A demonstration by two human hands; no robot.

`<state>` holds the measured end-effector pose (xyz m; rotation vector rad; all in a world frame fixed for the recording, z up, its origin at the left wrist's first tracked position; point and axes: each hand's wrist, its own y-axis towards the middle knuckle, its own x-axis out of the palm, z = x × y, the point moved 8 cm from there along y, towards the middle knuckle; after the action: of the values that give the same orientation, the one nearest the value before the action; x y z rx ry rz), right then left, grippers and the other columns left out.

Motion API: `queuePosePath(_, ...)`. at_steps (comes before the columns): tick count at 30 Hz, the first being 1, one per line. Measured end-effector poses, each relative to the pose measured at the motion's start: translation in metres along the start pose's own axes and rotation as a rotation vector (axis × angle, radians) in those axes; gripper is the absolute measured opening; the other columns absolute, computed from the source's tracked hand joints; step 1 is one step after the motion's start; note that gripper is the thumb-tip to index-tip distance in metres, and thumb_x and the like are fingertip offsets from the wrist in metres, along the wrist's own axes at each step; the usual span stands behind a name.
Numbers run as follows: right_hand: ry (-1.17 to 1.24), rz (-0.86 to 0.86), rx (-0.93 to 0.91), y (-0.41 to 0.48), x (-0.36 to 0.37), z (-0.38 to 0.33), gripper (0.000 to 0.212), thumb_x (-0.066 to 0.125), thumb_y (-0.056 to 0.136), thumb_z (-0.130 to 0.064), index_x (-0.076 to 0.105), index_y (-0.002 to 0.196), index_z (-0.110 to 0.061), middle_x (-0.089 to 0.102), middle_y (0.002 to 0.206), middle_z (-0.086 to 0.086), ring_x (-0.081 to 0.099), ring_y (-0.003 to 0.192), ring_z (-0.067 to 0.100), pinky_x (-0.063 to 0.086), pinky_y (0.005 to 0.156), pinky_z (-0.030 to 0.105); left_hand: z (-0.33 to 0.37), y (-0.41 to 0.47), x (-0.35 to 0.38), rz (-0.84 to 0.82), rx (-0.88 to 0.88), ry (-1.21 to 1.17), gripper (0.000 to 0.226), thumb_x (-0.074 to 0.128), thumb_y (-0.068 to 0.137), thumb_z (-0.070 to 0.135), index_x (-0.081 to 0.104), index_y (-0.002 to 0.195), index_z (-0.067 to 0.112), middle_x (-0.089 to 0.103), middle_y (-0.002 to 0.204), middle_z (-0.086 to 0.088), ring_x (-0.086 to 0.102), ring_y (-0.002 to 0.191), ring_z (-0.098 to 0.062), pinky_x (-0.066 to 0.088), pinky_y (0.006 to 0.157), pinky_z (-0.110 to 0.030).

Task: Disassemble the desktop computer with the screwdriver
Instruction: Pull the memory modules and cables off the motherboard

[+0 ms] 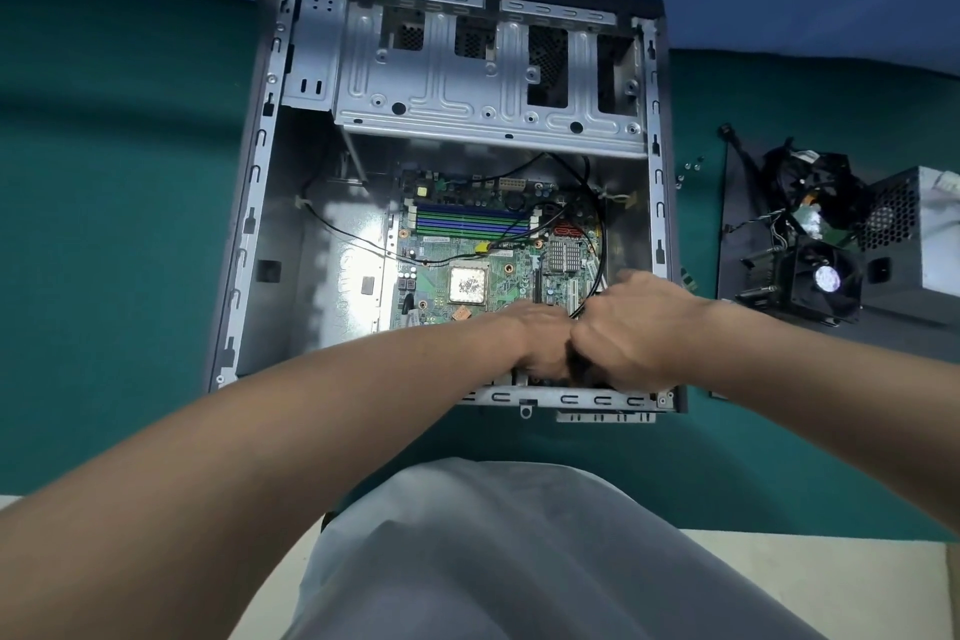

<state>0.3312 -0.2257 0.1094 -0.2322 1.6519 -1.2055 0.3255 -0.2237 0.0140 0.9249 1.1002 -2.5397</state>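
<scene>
Right of frame centre, at the near wall of the open desktop computer case [244,244], my left hand [535,343] and right hand [634,327] bunch over the motherboard [467,244], probably steadying one screw. Fingers curl under; I cannot tell what they clamp. Screwdriver unseen.

The case [249,234] is open on top, so a hand can reach straight down. Its floor [322,276] on the left is bare metal with lots of room. At the far end the drive cage [488,83] covers the space like a roof. Thin black cables [592,203] loop over the motherboard [498,270] and get in the way. The near right corner is crowded, because the left hand [535,343] and right hand [634,327] fill it. Left of the case the desk [104,224] gives wide room, but on the right a fan [821,281], a power box [924,234] and tiny screws [691,166] block it.
</scene>
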Motion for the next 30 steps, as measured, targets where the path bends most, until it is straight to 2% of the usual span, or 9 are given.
queuePosePath(3, -0.055, -0.036, -0.012, 0.001, 0.0, 0.002, 0.037, 0.042, 0.098, -0.024, 0.031, 0.063, -0.018, 0.037, 0.059, -0.002, 0.032, 0.05, 0.013, 0.047, 0.093, 0.048, 0.0, 0.0, -0.001, 0.0, -0.006, -0.018, 0.046, 0.041, 0.095, 0.056, 0.063, 0.102, 0.017, 0.062, 0.093, -0.002, 0.055, 0.083, -0.019, 0.042, 0.072, -0.031)
queuePosePath(7, -0.061, 0.046, -0.049, 0.003, -0.003, -0.004, 0.023, 0.043, 0.093, -0.021, 0.043, 0.07, -0.02, 0.043, 0.059, -0.001, 0.041, 0.052, 0.017, 0.046, 0.092, 0.043, -0.002, 0.0, 0.002, -0.013, -0.016, -0.017, 0.045, 0.042, 0.095, 0.055, 0.062, 0.104, 0.016, 0.064, 0.101, -0.003, 0.059, 0.092, -0.021, 0.045, 0.074, -0.031)
queuePosePath(13, -0.109, -0.001, -0.07, 0.002, 0.001, -0.002, 0.032, 0.041, 0.095, -0.022, 0.032, 0.064, -0.019, 0.036, 0.059, -0.002, 0.029, 0.05, 0.011, 0.045, 0.09, 0.044, 0.001, -0.001, 0.001, -0.018, -0.007, -0.025, 0.045, 0.043, 0.093, 0.058, 0.062, 0.101, 0.019, 0.063, 0.094, 0.0, 0.058, 0.086, -0.019, 0.048, 0.079, -0.034)
queuePosePath(19, -0.187, 0.027, -0.073, -0.005, 0.002, -0.002, 0.036, 0.045, 0.09, -0.015, 0.026, 0.06, -0.018, 0.03, 0.057, -0.001, 0.031, 0.05, 0.014, 0.046, 0.091, 0.045, 0.001, -0.001, 0.002, -0.037, -0.019, -0.025, 0.038, 0.046, 0.094, 0.055, 0.061, 0.097, 0.02, 0.058, 0.085, 0.0, 0.052, 0.077, -0.018, 0.041, 0.068, -0.03)
queuePosePath(22, -0.175, 0.079, -0.073, -0.006, 0.002, -0.002, 0.025, 0.043, 0.088, -0.013, 0.034, 0.065, -0.018, 0.03, 0.056, -0.002, 0.037, 0.054, 0.019, 0.045, 0.09, 0.041, -0.004, -0.002, -0.012, 0.027, -0.006, -0.041, 0.018, 0.058, 0.092, 0.027, 0.052, 0.076, 0.022, 0.052, 0.076, 0.001, 0.051, 0.072, -0.017, 0.037, 0.056, -0.024)
queuePosePath(23, -0.16, 0.084, -0.065, -0.006, 0.002, -0.001, 0.019, 0.043, 0.088, -0.013, 0.039, 0.07, -0.019, 0.031, 0.056, -0.002, 0.038, 0.055, 0.02, 0.045, 0.089, 0.039, -0.008, -0.003, -0.02, 0.063, -0.01, -0.032, 0.026, 0.059, 0.09, 0.018, 0.045, 0.069, 0.025, 0.049, 0.072, 0.002, 0.051, 0.07, -0.016, 0.034, 0.053, -0.023)
queuePosePath(24, -0.15, 0.085, -0.058, -0.005, 0.003, -0.001, 0.016, 0.043, 0.087, -0.013, 0.042, 0.074, -0.021, 0.032, 0.057, -0.003, 0.04, 0.056, 0.02, 0.046, 0.088, 0.038, -0.012, -0.005, -0.025, 0.082, -0.009, -0.028, 0.033, 0.062, 0.089, 0.017, 0.041, 0.066, 0.028, 0.048, 0.069, 0.004, 0.05, 0.068, -0.014, 0.032, 0.051, -0.024)
queuePosePath(27, -0.103, 0.096, -0.037, -0.004, 0.002, 0.001, 0.012, 0.046, 0.086, -0.011, 0.046, 0.079, -0.021, 0.038, 0.058, -0.001, 0.048, 0.063, 0.024, 0.05, 0.084, 0.038, -0.016, -0.007, -0.029, 0.06, -0.004, -0.033, 0.034, 0.071, 0.081, 0.041, 0.043, 0.065, 0.032, 0.05, 0.069, 0.008, 0.043, 0.063, -0.005, 0.029, 0.052, -0.025)
queuePosePath(30, -0.09, 0.114, -0.009, -0.004, -0.001, 0.004, 0.015, 0.046, 0.086, -0.014, 0.062, 0.087, -0.016, 0.059, 0.07, 0.005, 0.058, 0.068, 0.026, 0.051, 0.084, 0.04, -0.007, -0.004, -0.021, 0.05, 0.038, -0.039, 0.035, 0.068, 0.083, 0.044, 0.042, 0.067, 0.027, 0.048, 0.07, 0.006, 0.042, 0.062, -0.009, 0.027, 0.051, -0.023)
